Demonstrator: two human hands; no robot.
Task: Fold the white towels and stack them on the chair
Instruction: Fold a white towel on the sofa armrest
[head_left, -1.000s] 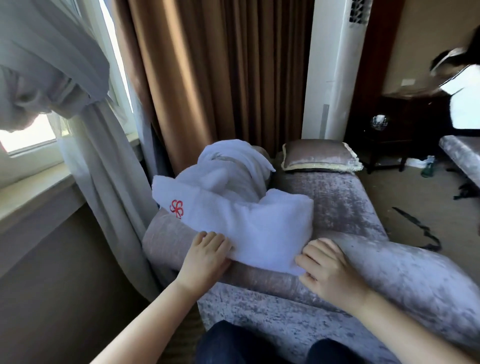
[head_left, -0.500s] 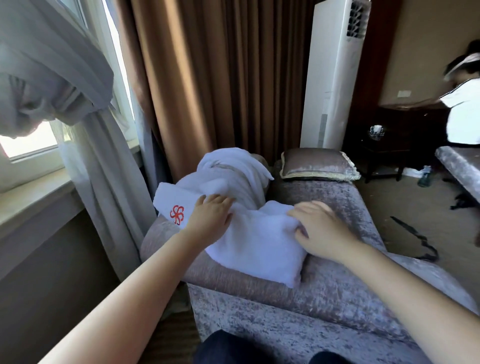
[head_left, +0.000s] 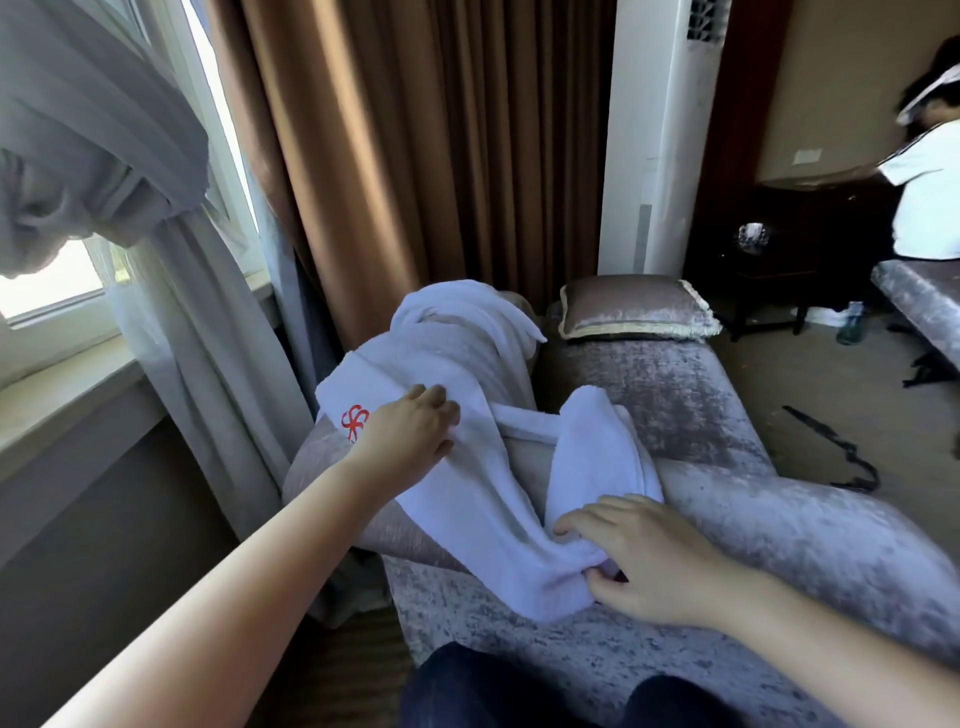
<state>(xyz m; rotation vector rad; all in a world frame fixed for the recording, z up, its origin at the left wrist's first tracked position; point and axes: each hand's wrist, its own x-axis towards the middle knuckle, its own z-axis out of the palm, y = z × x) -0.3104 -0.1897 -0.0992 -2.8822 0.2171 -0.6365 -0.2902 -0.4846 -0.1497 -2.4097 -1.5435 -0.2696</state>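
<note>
A white towel (head_left: 483, 530) with a red flower logo lies across the rolled arm of a grey velvet chaise (head_left: 769, 530). My left hand (head_left: 410, 441) rests flat on the towel's upper part, right beside the logo. My right hand (head_left: 639, 556) pinches the towel's near end between thumb and fingers, and a folded flap of it stands up above that hand. More white towelling (head_left: 457, 332) is heaped further back on the arm, against the curtain.
Brown curtains (head_left: 395, 156) and a grey sheer curtain (head_left: 171, 291) hang at the left by the window sill. A cushion (head_left: 634, 306) lies at the chaise's far end. A tall white air conditioner (head_left: 660, 135) stands behind. Another person (head_left: 930, 192) is at the right edge.
My right hand has drawn back toward me, pulling the towel's right part into a bunched fold. My left hand stays on the towel near the logo. The view has tilted slightly.
</note>
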